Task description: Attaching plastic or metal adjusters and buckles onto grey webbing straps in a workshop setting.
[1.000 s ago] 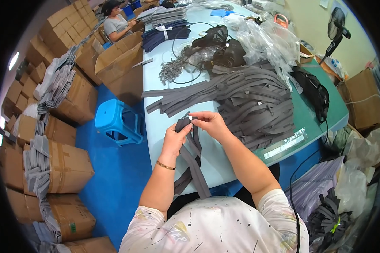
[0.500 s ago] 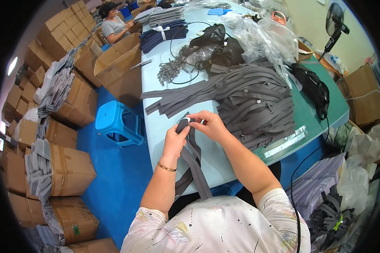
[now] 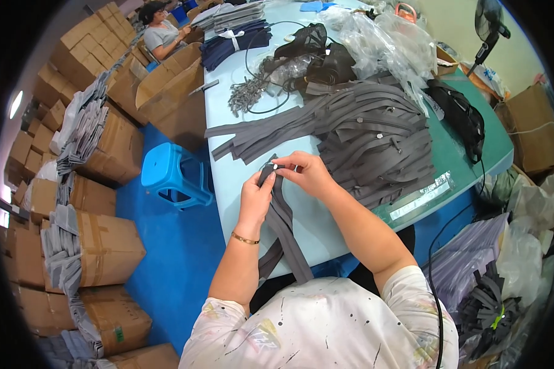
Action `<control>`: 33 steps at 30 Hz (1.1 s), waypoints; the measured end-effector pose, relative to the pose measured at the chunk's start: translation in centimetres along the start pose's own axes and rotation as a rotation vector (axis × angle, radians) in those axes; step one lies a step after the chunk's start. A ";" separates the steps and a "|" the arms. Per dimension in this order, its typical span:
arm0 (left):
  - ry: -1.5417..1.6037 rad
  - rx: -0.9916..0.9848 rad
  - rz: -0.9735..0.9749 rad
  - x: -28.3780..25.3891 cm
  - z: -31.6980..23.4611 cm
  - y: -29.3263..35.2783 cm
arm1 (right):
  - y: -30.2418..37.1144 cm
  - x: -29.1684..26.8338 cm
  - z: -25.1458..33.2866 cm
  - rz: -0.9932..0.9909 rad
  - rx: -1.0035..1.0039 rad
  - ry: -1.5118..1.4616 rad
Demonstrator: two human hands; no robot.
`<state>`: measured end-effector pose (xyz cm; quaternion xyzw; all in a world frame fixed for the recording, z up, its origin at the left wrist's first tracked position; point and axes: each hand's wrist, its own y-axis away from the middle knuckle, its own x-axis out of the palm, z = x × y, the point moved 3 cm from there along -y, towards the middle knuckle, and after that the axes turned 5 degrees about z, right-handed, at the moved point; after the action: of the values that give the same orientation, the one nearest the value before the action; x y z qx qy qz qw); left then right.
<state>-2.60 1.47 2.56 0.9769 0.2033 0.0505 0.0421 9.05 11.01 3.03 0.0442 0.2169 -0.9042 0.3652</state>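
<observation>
Long dark-grey fabric strip (image 3: 282, 224): upper end held above the pale-blue desk (image 3: 231, 184), lower lengths trailing to its near edge. Left hand (image 3: 255, 197): grip clamped on strip. Right hand (image 3: 306, 174): fingertips pinched at small white piece (image 3: 275, 166) there. Beyond: heaped dark-grey fabric strips (image 3: 372, 144).

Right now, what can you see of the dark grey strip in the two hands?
The dark grey strip is long, flat and matte, and looks like fabric. The left hand's grip holds it near its upper end, where the right hand's grip pinches at a small white piece, too small to identify. Below, it falls limply in two crossing lengths that reach past the near edge of the table. Whether it is one folded piece or two is unclear.
</observation>
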 end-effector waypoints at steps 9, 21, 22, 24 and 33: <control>0.011 0.030 -0.027 0.1 -0.2 0.2 | 0.0 0.5 -0.3 -0.036 0.008 -0.034; -0.488 0.403 -0.049 0.2 -1.5 0.5 | -0.1 -0.5 1.3 0.054 -0.048 -0.116; -0.591 0.527 -0.048 0.6 -2.2 0.9 | -0.1 -0.8 1.3 0.063 -0.096 -0.022; -0.621 0.571 -0.054 0.8 -2.0 0.7 | -0.2 -1.2 1.2 0.039 -0.117 -0.014; -0.289 0.249 -0.013 0.3 -0.4 0.3 | -0.2 -1.2 1.5 0.004 -0.140 0.032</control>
<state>-2.28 1.31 3.01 0.9704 0.2060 -0.1159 -0.0500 9.91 11.28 4.76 0.0335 0.2853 -0.8853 0.3656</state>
